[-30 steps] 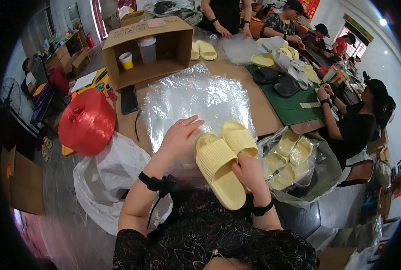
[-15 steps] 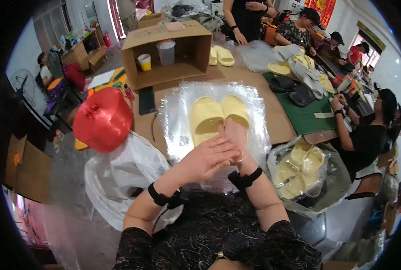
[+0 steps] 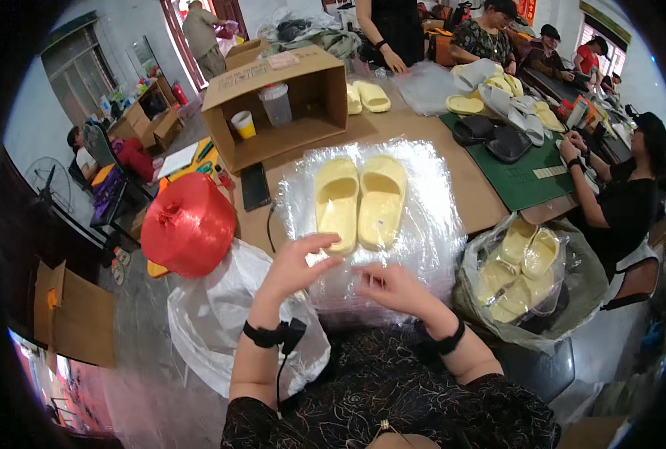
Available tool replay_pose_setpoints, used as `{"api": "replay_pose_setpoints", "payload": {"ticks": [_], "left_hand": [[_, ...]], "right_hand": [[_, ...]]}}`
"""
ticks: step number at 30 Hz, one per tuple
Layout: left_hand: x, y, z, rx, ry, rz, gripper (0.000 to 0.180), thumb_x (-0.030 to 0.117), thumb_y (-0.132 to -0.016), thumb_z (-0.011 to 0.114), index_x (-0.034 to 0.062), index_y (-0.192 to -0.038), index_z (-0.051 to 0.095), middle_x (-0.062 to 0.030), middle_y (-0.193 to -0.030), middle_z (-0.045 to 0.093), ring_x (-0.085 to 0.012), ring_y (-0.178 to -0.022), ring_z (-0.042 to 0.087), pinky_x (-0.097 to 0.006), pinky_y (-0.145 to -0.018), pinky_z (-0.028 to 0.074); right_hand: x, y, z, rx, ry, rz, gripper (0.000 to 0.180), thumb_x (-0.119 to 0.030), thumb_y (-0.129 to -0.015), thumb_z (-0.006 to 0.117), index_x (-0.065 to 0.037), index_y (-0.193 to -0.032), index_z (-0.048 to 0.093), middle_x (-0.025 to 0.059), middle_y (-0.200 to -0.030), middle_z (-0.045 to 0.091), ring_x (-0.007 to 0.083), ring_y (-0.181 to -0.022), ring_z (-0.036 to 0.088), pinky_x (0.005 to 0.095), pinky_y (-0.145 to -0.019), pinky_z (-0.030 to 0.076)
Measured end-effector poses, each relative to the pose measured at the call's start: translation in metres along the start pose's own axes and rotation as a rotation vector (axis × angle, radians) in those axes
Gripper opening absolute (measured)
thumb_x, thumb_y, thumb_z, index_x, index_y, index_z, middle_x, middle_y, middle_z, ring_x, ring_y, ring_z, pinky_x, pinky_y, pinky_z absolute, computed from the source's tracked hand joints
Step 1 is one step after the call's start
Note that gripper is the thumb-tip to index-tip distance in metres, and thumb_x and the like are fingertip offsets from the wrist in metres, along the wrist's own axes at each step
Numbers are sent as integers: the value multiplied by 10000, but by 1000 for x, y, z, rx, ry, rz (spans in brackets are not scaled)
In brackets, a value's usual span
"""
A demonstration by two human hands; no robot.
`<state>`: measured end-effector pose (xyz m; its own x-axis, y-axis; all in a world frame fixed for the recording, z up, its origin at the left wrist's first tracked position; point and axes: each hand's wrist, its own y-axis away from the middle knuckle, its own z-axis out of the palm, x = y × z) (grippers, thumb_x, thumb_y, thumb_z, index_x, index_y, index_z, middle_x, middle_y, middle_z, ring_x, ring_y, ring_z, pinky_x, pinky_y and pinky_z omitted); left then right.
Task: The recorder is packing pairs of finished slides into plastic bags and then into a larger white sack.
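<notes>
A pair of pale yellow slide slippers [image 3: 382,217] lies side by side, toes away from me, on a stack of clear plastic bags [image 3: 430,247]. My left hand [image 3: 297,263] is open, thumb and fingers apart, with its fingertips at the heel of the left slipper. Below the right slipper's heel hovers my right hand [image 3: 399,289], fingers bent and slightly apart, nothing visible in them. Whether it touches the plastic, I cannot tell. Both wrists wear black bands.
Left of the bags are a black phone [image 3: 256,186], a red roll of plastic twine [image 3: 188,224] and a white sack [image 3: 221,322]. A cardboard box [image 3: 232,150] holding two cups stands behind. At right are a bag of yellow slippers [image 3: 516,277], a green mat [image 3: 524,183] and co-workers.
My right hand has come out of the right slipper and drawn back toward me. The left hand has moved left, off my right hand. The view has shifted slightly.
</notes>
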<state>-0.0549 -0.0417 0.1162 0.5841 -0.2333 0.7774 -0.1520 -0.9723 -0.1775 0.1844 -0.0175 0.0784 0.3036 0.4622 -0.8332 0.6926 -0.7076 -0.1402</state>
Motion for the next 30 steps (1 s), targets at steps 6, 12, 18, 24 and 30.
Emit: {"api": "replay_pose_setpoints", "payload": {"ticks": [6,12,18,24,30], "left_hand": [[-10,-56,14,245,-67,-80,404,315,-866,718,24,-1145,690,-130,-1111,702,-232,-929,705,-323,-804,548],[8,-134,50,95,-549,-442,584,584,-796,688,26,-962,729,-180,-936,716,-318,-892,695,-415,-781,534],[-27,-165,100,361,-641,-466,498,523,-808,697,29,-864,716,-173,-878,710,-329,-866,691,-425,-755,540],[-47,-176,116,510,-486,-307,297,309,-801,697,17,-857,698,-181,-924,693,-353,-877,676,-450,-775,537],[-60,-173,108,520,-443,-219,223,271,-767,659,59,-820,701,-181,-836,696,-363,-805,671,-452,-721,529]], "right_hand": [[-5,34,-58,657,-207,-68,130,-44,-926,615,24,-886,719,-4,-684,581,46,-599,475,218,-548,368],[121,-31,-84,962,-321,48,216,-158,-954,584,14,-972,713,5,-685,579,65,-654,490,228,-600,389],[130,-55,-34,866,86,192,195,-233,-898,655,-51,-951,701,105,-711,671,218,-615,638,334,-591,485],[136,-55,-40,857,36,198,184,-209,-893,658,-45,-966,697,98,-708,668,183,-601,619,315,-588,480],[131,-54,-35,893,-8,150,175,-186,-902,649,-39,-982,701,69,-700,663,122,-606,592,284,-587,470]]}}
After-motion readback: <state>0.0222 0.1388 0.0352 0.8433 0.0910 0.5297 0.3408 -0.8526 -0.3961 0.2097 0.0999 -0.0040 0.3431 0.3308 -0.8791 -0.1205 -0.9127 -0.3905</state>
